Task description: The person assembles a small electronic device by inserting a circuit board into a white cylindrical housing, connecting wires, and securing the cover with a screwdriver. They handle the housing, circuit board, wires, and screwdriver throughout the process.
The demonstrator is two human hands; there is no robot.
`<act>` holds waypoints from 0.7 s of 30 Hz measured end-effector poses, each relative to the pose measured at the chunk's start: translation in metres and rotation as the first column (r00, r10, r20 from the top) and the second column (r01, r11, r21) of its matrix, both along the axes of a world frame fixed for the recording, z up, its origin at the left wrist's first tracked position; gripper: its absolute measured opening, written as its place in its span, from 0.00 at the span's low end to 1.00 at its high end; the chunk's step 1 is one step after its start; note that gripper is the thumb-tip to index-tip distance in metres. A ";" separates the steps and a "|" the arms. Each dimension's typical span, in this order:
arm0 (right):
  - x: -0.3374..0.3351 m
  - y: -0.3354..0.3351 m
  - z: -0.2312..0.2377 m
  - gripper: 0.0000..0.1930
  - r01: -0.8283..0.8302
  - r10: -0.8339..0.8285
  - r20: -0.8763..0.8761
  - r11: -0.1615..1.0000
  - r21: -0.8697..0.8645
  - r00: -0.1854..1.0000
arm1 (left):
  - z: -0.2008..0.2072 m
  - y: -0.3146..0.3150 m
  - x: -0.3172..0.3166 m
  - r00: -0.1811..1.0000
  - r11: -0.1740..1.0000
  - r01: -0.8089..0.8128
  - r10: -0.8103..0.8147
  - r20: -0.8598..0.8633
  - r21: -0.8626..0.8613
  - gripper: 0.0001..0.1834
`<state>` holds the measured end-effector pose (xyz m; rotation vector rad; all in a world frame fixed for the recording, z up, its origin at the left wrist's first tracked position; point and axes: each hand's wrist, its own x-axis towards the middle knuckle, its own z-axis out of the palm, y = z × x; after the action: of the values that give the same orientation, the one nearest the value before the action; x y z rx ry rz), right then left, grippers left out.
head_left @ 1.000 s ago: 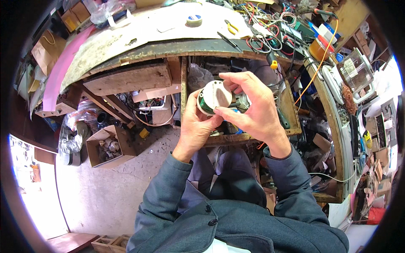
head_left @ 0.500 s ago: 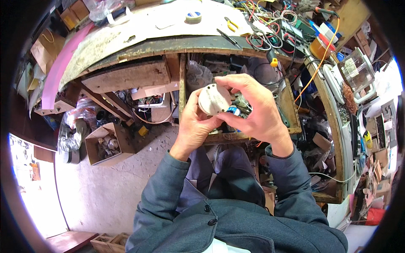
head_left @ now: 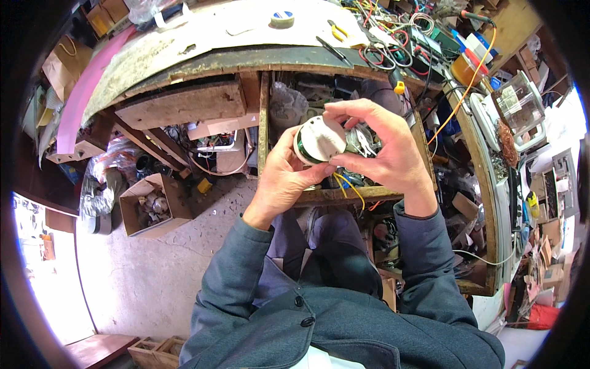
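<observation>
Above the open drawer I hold a round white device (head_left: 323,141), like a small puck with a few dark holes in its face. A green part shows along its left side, between the white face and the pale rim below. My left hand (head_left: 280,175) is closed round its left and lower edge, thumb along the bottom. My right hand (head_left: 388,147) grips its right side, with fingertips at the top edge and thumb at the lower edge. Whether the white face is loose from the rim, I cannot tell. Yellow wires (head_left: 348,186) show below the hands.
Beneath my hands, the wooden drawer (head_left: 332,196) is full of bagged and loose parts. On the bench (head_left: 227,52) are a tape roll (head_left: 282,19), yellow-handled pliers (head_left: 337,31), a black pen (head_left: 334,51) and tangled leads (head_left: 393,49). A cardboard box (head_left: 161,229) stands on the floor.
The white device has turned and tilted, so its green side part now shows. It has shifted slightly right, with my right hand. Yellow wires have come into view below.
</observation>
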<state>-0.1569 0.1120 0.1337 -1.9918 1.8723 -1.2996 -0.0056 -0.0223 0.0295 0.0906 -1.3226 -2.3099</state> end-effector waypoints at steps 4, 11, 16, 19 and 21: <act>0.001 0.000 -0.002 0.33 -0.006 0.005 0.013 0.999 0.039 1.000 | -0.003 -0.002 0.002 1.000 1.000 0.022 -0.022 -0.003 -0.001 0.41; -0.007 -0.003 0.002 0.27 -0.082 0.083 -0.006 0.992 0.098 0.997 | -0.002 0.000 0.002 1.000 0.999 0.030 -0.030 0.009 0.011 0.41; -0.012 -0.006 -0.004 0.17 -0.104 0.107 -0.041 0.992 0.069 0.993 | -0.004 -0.001 0.002 0.999 0.998 0.048 -0.049 0.009 0.030 0.41; -0.012 -0.005 -0.005 0.16 -0.095 0.098 -0.042 0.993 0.071 0.994 | -0.006 0.000 0.002 0.999 0.999 0.040 -0.040 0.000 0.026 0.41; -0.014 -0.004 -0.005 0.16 -0.103 0.106 -0.039 0.992 0.070 0.994 | -0.004 0.000 0.003 0.999 0.999 0.040 -0.040 0.004 0.028 0.41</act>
<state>-0.1704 0.1081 0.1284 -2.0682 1.7779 -1.1592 -0.0029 -0.0225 0.0257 0.0784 -1.3061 -2.3634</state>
